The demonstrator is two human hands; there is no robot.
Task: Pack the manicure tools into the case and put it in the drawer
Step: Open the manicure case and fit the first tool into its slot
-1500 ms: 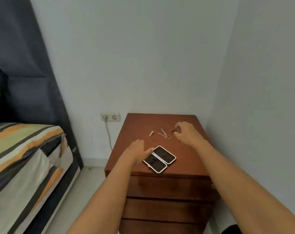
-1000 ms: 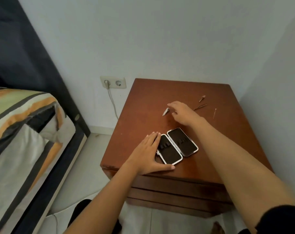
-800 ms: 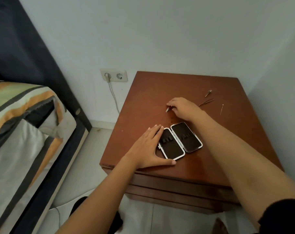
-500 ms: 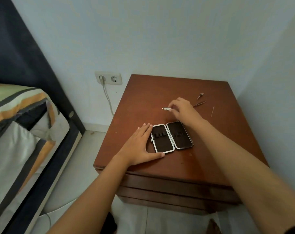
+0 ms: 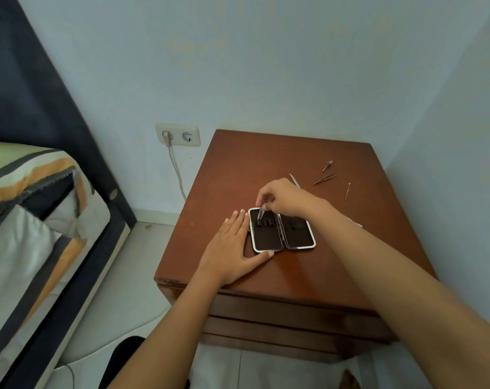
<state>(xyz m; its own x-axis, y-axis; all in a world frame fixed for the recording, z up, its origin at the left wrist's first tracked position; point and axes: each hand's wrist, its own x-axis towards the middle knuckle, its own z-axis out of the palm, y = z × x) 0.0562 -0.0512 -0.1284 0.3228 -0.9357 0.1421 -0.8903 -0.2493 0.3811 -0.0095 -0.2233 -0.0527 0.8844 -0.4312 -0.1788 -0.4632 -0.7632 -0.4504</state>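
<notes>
Your manicure case [image 5: 281,233] lies open and flat on the wooden nightstand [image 5: 238,169], its two dark-lined halves side by side, near the front half of the top. Your left hand [image 5: 229,249] rests flat on the wood, fingers spread and gripping nothing, fingertips against the case's left edge and the thumb lying along its near corner. Your right hand [image 5: 283,199] hovers over the far end of the case, and its fingertips pinch a small metal tool [image 5: 261,211] by its upper end. The tool hangs steeply downward from the pinch, its lower tip reaching the elastic loops in the left half of the case, so it sits just below and to the left of your grip. Which tool it is cannot be told at this size.

Beyond your right hand, further back on the top, lie a thin flat metal tool [image 5: 294,180], a pair of tweezers [image 5: 325,179], a small pointed metal piece [image 5: 327,165] and a slim pin-like stick [image 5: 348,190], all apart from the case. The drawer fronts [image 5: 280,313] below the top are shut.
</notes>
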